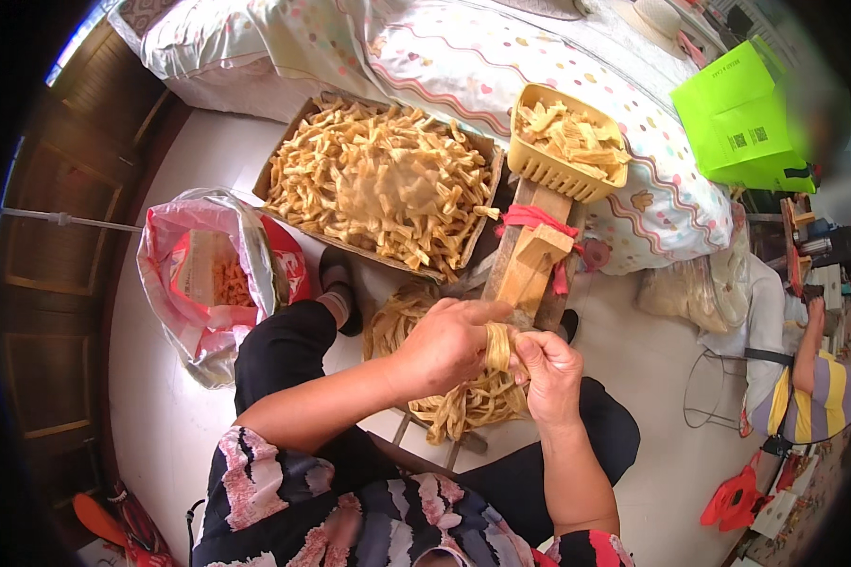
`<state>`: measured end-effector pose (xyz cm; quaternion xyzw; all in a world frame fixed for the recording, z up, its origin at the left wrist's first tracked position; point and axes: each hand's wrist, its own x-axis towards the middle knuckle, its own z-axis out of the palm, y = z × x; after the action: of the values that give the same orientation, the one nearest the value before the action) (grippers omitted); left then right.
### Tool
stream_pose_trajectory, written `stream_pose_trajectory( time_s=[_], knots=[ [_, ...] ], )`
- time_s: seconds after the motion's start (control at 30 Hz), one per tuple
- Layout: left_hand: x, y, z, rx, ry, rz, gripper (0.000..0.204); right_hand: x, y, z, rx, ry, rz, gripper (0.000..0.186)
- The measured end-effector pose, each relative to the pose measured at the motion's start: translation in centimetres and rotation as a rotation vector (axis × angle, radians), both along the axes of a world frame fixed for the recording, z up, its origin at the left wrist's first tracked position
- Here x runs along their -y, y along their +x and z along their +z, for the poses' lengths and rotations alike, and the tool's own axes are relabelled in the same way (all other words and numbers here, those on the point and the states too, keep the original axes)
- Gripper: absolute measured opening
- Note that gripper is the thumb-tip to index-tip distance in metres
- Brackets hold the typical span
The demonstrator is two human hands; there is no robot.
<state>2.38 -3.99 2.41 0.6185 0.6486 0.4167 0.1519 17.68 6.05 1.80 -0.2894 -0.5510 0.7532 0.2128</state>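
My left hand [449, 348] and my right hand [550, 370] come together over my lap, in front of a wooden bench [520, 283]. Between them is a small bundle of pale yellow, flat strips [498, 346], wound or folded together. The left fingers close on its left side, while the right thumb and fingers pinch its right side. Below the hands lies a heap of long loose strips [482, 404] of the same colour, partly hidden by my left forearm. A wooden block [545, 244] and a red cloth tie [537, 219] are on the bench.
A cardboard box [284, 222] full of knotted yellow pieces stands ahead to the left. A yellow basket [553, 180] of flat pieces rests on the bench's far end. An open bag [165, 283] with orange bits is at left. Another person [808, 392] is at far right.
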Motion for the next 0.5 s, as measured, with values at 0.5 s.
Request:
stream_pose_trajectory(
  time_s=[0.5],
  knots=[
    [0.5,-1.2,1.9,0.898,-0.038,-0.034,0.007,0.3,1.0,-1.2,0.013,-0.394,0.464,0.051]
  ],
)
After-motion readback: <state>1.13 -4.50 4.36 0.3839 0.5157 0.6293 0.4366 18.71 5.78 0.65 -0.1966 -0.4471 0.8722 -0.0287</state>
